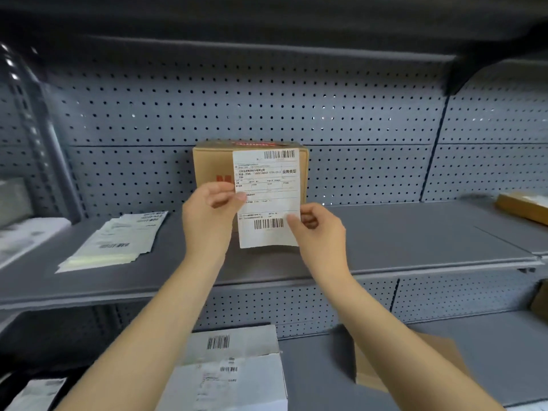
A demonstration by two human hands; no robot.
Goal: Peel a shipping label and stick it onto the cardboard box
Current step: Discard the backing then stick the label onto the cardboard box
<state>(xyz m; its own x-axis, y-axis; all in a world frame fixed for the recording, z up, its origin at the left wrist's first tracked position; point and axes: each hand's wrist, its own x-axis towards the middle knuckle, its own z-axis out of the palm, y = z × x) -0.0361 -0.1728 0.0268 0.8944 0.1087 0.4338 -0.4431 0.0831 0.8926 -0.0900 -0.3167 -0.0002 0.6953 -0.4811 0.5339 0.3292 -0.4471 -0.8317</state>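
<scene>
Shipping label (268, 200) is what it's all about, but biggest thing first: the grey shelf (415, 232) runs across the middle of the frame, with loads of bare room right of centre. The cardboard box (212, 164) sits centre frame at the back against the pegboard, and a stack of spare labels (118, 241) lies at middle left, well clear of you.

You're holding the label upright in front of the box, covering its right half. Your left hand (212, 215) pinches the left edge, your right hand (317, 232) pinches the lower right corner. Can't tell if the backing is off yet.

Main risk, I'd say: the sheet hangs below where your fingers grip, so it could curl onto itself or land crooked. It also looks taller than the box face, so watch the top edge for overhang.
</scene>
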